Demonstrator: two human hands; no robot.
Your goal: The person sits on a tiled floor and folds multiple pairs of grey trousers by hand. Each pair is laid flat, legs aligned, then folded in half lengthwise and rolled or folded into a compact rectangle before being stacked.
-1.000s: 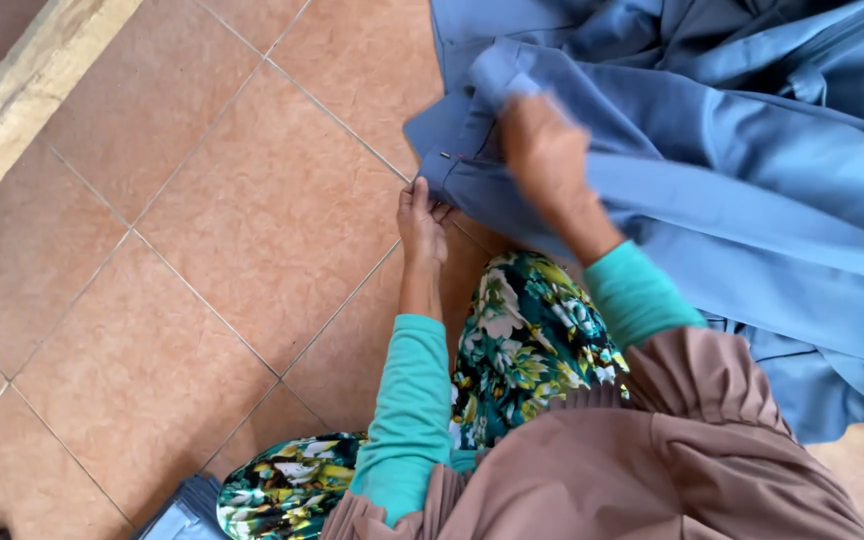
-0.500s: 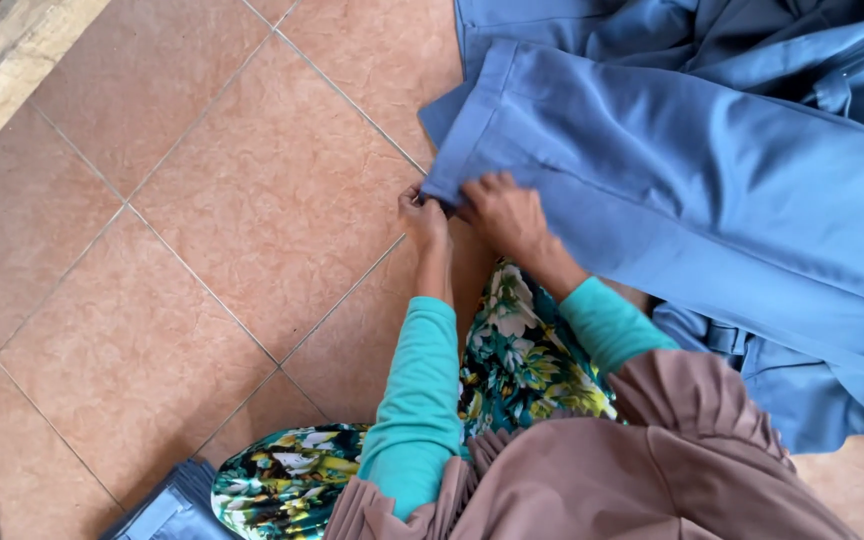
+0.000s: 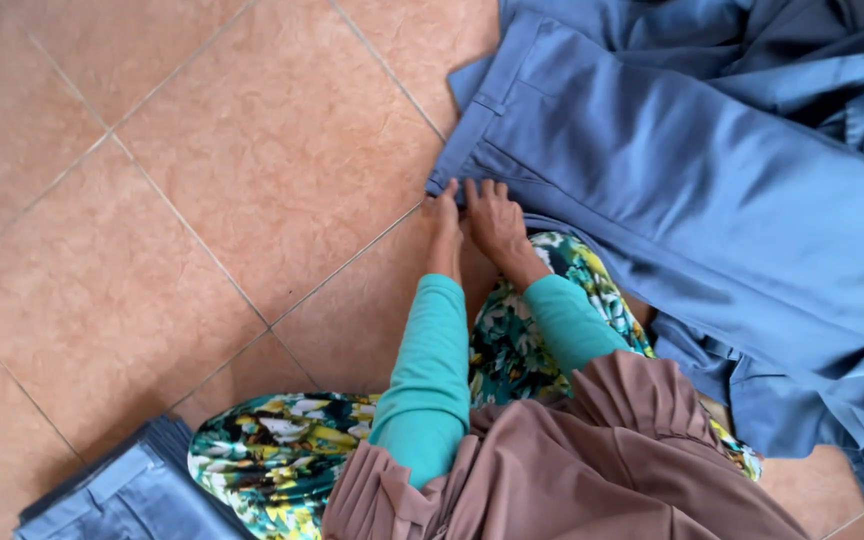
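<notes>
both hands, left hand (image 3: 445, 222) & right hand (image 3: 495, 218), sit close together pressing the waistband corner of the blue trousers (image 3: 672, 190) spread on the tile floor (image 3: 202, 180), fingers flat not gripping; best to smooth outward w/ even pressure.

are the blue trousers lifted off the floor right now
No, the blue trousers lie spread flat on the tiled floor, with the left hand and right hand at their waistband corner.
</notes>
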